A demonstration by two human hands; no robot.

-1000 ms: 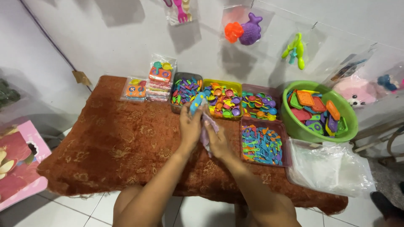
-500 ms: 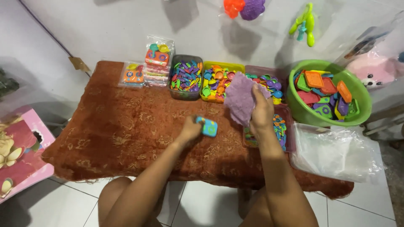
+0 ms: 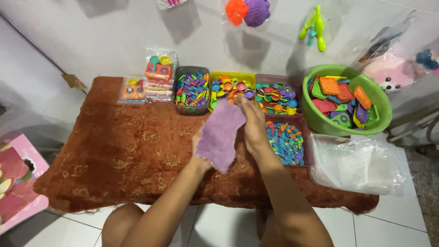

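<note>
Step in hand, as I judge it from my remote seat: spreading the purple fuzzy sheet (image 3: 220,134) between both hands above the middle of the surface (image 3: 114,151); done well, I would keep it taut and level and well clear of the trays behind, so no small piece gets swept out. Left hand (image 3: 201,153): mostly hidden under the sheet's lower edge, fingers closed on it from below as far as I can tell. Right hand (image 3: 254,126): fingers extended and lying flat along the sheet's right edge, steadying rather than clasping it. Inventory, largest first. Surface, draped in a rust-brown patterned cloth. Clear plastic bags (image 3: 359,162), heaped at the right front corner, contents not discernible. Green basin (image 3: 384,103), right back corner, holding flat plastic toy pieces in orange, red, purple and green. Maroon tray (image 3: 305,137), just left of the bags, filled with small blue and multicoloured pieces. Three trays along the back edge: dark grey tray (image 3: 191,90) of mixed utensil-like pieces, yellow tray (image 3: 231,87) of round coloured pieces, second maroon tray (image 3: 280,93) of similar spoon-like pieces. Stacked toy packets (image 3: 158,75), back left, with one smaller packet (image 3: 133,89) beside them.
</note>
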